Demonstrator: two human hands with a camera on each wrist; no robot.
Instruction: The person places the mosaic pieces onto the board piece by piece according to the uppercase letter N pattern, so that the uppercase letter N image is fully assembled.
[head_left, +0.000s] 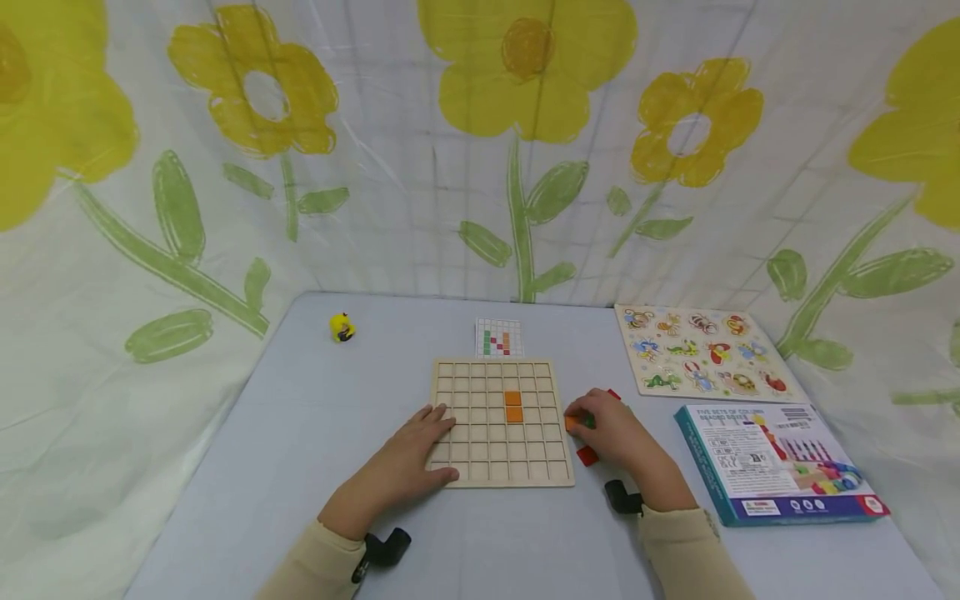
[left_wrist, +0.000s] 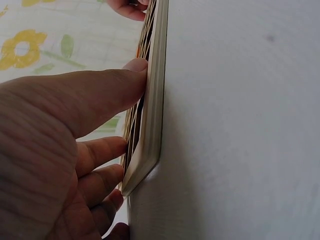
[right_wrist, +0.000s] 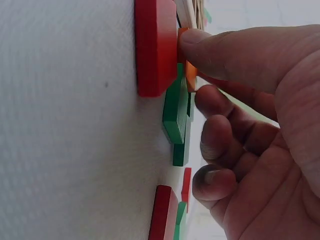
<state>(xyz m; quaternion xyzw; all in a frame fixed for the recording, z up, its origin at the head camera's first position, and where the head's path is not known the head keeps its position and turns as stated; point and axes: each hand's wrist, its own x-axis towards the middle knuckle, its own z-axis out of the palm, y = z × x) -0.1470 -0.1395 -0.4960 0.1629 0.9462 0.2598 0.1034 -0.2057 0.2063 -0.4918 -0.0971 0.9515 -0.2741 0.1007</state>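
Note:
A wooden grid board lies in the middle of the table, and two orange tiles sit one above the other in its cells. My left hand rests along the board's left side, fingers spread; in the left wrist view its thumb touches the board's edge. Just off the board's right side, my right hand pinches an orange tile between thumb and index finger. Around that hand lie loose red tiles and green tiles, partly hidden by it in the head view.
A pattern card with coloured squares lies behind the board. To the right are an insect puzzle board and a boxed toy set. A small yellow toy stands at the back left. A flowered curtain hangs behind the table.

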